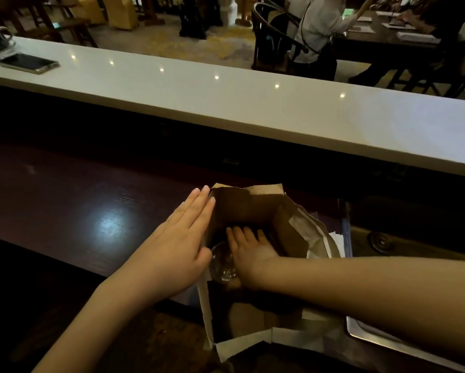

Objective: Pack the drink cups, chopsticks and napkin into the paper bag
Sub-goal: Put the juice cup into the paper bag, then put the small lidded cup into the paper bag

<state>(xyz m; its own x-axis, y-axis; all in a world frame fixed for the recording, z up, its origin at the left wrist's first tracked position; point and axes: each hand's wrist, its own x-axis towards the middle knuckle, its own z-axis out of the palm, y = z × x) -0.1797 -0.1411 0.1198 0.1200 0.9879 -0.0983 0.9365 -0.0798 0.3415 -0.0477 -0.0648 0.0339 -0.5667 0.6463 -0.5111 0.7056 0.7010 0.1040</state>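
Observation:
A brown paper bag (293,230) stands open on the dark wooden counter, its mouth facing me. My left hand (183,238) lies flat against the bag's left outer wall, fingers straight and together. My right hand (250,254) reaches down inside the bag, fingers spread, resting against a clear plastic drink cup with a domed lid (223,262) that sits at the bag's left inner side. Whether the right hand grips the cup is not clear. Chopsticks and napkin are not visible; the bag's bottom is dark.
A raised white counter ledge (252,103) runs across behind the bag, with a phone-like tablet (28,63) at its far left. A metal sink (381,243) and tray edge (365,335) lie to the right. A seated person (320,28) is beyond the ledge.

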